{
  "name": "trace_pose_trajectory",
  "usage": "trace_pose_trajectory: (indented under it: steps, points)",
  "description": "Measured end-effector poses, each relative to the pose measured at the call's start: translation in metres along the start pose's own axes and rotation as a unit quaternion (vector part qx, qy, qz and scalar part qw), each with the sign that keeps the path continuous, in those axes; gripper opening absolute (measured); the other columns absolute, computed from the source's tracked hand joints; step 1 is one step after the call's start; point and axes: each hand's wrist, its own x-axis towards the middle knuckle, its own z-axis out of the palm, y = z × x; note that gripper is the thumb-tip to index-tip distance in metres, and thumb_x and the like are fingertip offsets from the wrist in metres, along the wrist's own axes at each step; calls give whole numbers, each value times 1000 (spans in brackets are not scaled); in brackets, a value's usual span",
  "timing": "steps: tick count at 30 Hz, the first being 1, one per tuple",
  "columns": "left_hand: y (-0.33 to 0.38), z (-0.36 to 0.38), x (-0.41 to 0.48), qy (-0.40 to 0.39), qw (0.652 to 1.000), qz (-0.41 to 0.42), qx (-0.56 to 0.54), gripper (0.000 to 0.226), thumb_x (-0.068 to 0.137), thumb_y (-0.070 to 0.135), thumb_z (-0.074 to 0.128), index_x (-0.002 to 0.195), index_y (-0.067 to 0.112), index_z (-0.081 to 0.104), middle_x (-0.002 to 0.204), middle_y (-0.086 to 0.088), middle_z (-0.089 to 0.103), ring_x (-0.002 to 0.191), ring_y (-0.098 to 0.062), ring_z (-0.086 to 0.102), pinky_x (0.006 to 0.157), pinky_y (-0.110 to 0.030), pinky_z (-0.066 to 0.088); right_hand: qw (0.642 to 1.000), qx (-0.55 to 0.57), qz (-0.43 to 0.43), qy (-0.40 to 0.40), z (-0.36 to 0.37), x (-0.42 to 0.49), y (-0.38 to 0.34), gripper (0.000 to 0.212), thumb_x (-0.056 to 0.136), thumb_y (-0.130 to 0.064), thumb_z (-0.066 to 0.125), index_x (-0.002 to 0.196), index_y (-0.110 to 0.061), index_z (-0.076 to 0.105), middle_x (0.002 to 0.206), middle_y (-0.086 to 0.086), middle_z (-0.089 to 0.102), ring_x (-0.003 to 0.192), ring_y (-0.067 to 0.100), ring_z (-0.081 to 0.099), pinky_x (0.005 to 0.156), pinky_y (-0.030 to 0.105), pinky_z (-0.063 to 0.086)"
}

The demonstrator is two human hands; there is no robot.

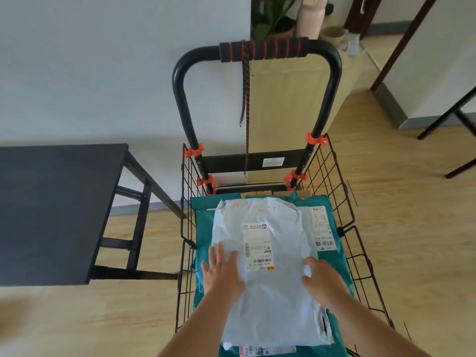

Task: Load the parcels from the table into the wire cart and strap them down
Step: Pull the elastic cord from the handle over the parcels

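left hand [222, 269] spread flat on white parcel [268, 302] | right hand [323, 278] on it, fingers bent, grip unclear | teal parcels [204, 228] beneath both

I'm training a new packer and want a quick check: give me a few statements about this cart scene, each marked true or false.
1. The white parcel lies on top of teal parcels inside the wire cart. True.
2. The bungee cord is stretched over the parcels. False: it hangs from the cart handle.
3. The left hand and the right hand both touch the white parcel. True.
4. The black table stands right of the cart. False: it stands on the left.
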Motion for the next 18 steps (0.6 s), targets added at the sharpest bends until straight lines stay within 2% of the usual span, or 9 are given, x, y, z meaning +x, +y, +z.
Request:
trace_pose_trajectory:
  steps: [3, 6, 10, 13, 15, 18]
  points:
    - [7, -15, 0, 16, 1000, 7, 0, 75, 89, 33, 62, 150, 31, 19, 162, -10, -11, 150, -34, -12, 122, -53, 5, 1000, 7, -14, 25, -15, 5, -4, 41, 95, -24, 54, 136, -26, 49, 131, -3, 55, 80, 7, 58, 52, 16, 47]
    - [15, -44, 4, 36, 999, 13, -9, 77, 92, 32, 61, 153, 28, 14, 163, -11, -10, 150, -34, -12, 122, -53, 5, 998, 15, -28, 48, -38, 12, -16, 36, 95, -25, 55, 131, -25, 52, 131, -4, 57, 86, 9, 53, 54, 15, 39]
    - [28, -94, 11, 83, 996, 39, -9, 77, 93, 28, 60, 154, 27, 13, 164, -10, -5, 150, -33, -9, 121, -51, 6, 995, 30, -52, 85, -75, 22, -40, 29, 95, -25, 55, 124, -24, 58, 114, -10, 64, 88, 5, 56, 70, 19, 46]
    - [40, -137, 16, 122, 990, 65, -29, 76, 91, 24, 62, 153, 25, 18, 163, -10, 3, 151, -32, -2, 120, -50, 10, 989, 44, -82, 115, -109, 28, -66, 20, 95, -23, 56, 114, -24, 62, 91, -15, 59, 76, -2, 59, 61, 14, 47]
    - [51, -167, 19, 155, 983, 85, -39, 73, 90, 25, 64, 151, 25, 24, 160, -10, 12, 150, -31, 6, 120, -49, 16, 984, 63, -98, 135, -136, 34, -86, 17, 94, -23, 58, 110, -23, 64, 87, -14, 60, 72, 0, 61, 61, 19, 52]
    - [67, -216, 25, 200, 973, 108, -36, 78, 90, 22, 64, 153, 23, 19, 162, -7, 11, 150, -28, 6, 120, -47, 16, 975, 74, -141, 158, -179, 44, -117, 17, 95, -22, 59, 110, -19, 67, 91, -8, 66, 72, 6, 64, 71, 29, 59]
